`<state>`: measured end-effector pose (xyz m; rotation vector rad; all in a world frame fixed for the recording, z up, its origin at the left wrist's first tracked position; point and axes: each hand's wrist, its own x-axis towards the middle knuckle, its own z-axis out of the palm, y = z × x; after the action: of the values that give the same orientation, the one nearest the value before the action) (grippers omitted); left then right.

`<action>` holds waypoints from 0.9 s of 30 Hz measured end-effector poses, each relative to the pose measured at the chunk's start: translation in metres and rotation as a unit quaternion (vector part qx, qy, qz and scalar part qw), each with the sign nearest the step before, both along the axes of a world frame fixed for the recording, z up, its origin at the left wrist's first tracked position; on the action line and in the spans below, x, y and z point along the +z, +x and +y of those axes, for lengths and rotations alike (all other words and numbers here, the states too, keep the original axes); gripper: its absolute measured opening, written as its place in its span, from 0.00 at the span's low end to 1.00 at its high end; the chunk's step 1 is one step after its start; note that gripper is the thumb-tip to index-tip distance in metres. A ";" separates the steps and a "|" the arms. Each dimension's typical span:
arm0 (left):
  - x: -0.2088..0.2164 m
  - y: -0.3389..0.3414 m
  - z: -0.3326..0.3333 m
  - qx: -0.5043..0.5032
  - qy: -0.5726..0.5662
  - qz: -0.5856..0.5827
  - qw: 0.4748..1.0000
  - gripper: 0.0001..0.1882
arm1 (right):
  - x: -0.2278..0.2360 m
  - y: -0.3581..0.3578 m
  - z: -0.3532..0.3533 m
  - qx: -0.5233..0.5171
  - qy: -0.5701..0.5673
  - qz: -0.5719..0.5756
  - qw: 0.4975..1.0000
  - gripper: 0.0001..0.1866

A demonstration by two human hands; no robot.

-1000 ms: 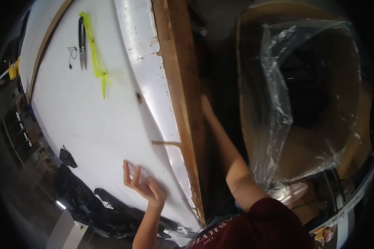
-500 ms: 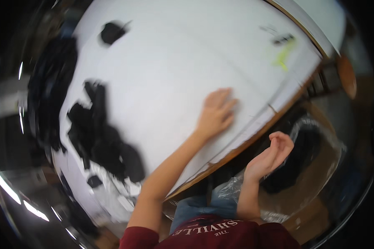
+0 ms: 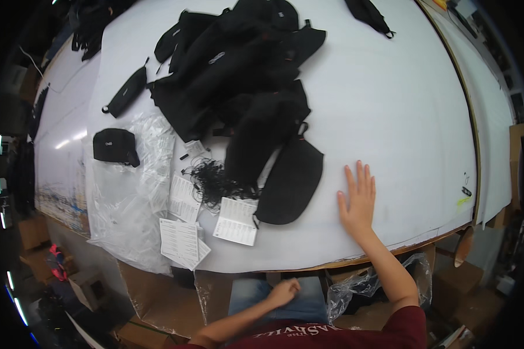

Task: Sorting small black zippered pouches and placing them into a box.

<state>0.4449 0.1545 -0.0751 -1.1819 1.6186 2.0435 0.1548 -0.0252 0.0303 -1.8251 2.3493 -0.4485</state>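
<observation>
We see the right hand (image 3: 358, 200) lying flat on the white table (image 3: 402, 116), right of centre in the frame, fingers spread a little and pointing toward the top edge, palm down, gripping nothing. Just to its left sits a black pouch (image 3: 291, 180), close to the hand but not touching it. Its long axis runs from lower left to upper right, rounded end low, narrower end aimed up into the pile of black bags (image 3: 239, 70) that fills the upper middle. Down at the bottom centre, the left hand (image 3: 284, 292) is curled loosely on the jeans-clad lap, below the table edge; we cannot tell whether it holds anything. Left of the pouch lie a tangle of black cords (image 3: 212, 180), white printed leaflets (image 3: 236, 221) and clear plastic bags (image 3: 128, 198).
</observation>
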 end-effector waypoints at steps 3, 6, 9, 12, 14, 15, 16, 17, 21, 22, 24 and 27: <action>-0.086 0.036 0.027 -0.187 -0.007 -0.223 0.957 0.16 | -0.003 0.002 0.001 0.006 0.016 0.014 1.000 0.28; -0.120 0.098 0.110 0.100 0.154 -0.059 0.981 0.20 | -0.001 0.002 0.003 0.000 0.020 0.034 0.999 0.29; -0.130 0.091 0.122 0.204 0.117 -0.014 0.972 0.23 | -0.002 0.007 -0.001 0.005 0.011 0.025 1.000 0.29; -0.130 0.067 0.115 0.076 -0.253 -0.115 0.958 0.25 | 0.000 0.010 0.000 0.006 0.008 0.017 1.000 0.29; -0.127 0.059 0.099 -0.023 -0.489 -0.171 0.855 0.27 | 0.004 0.005 0.007 -0.005 0.007 0.020 1.000 0.29; -0.149 0.056 0.095 -0.068 -0.321 -0.168 0.930 0.24 | 0.005 0.012 0.000 0.016 0.000 0.003 1.000 0.29; -0.168 0.055 0.081 -0.131 -0.141 -0.139 0.971 0.23 | 0.005 0.006 0.004 0.003 -0.003 0.003 1.000 0.29; -0.174 0.052 0.053 -0.339 -0.104 -0.031 0.934 0.22 | 0.003 0.010 0.003 0.006 -0.009 0.000 1.000 0.29; -0.124 0.035 -0.027 -0.364 -0.030 -0.063 0.929 0.26 | -0.003 -0.002 0.013 -0.008 -0.050 -0.009 0.999 0.28; -0.120 0.029 -0.035 -0.366 -0.034 -0.068 0.928 0.27 | -0.001 -0.004 0.015 -0.008 -0.066 0.000 0.998 0.28; -0.113 0.009 -0.054 -0.361 -0.046 -0.085 0.927 0.28 | -0.006 -0.004 0.013 -0.011 -0.090 0.003 0.996 0.27; -0.104 0.020 -0.075 -0.355 -0.056 -0.094 0.929 0.29 | -0.013 -0.002 0.019 -0.013 -0.115 0.007 0.993 0.26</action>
<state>0.4645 0.0798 -0.1789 -0.6425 1.7419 1.3539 0.1529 -0.0064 0.0174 -1.8972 2.4195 -0.7406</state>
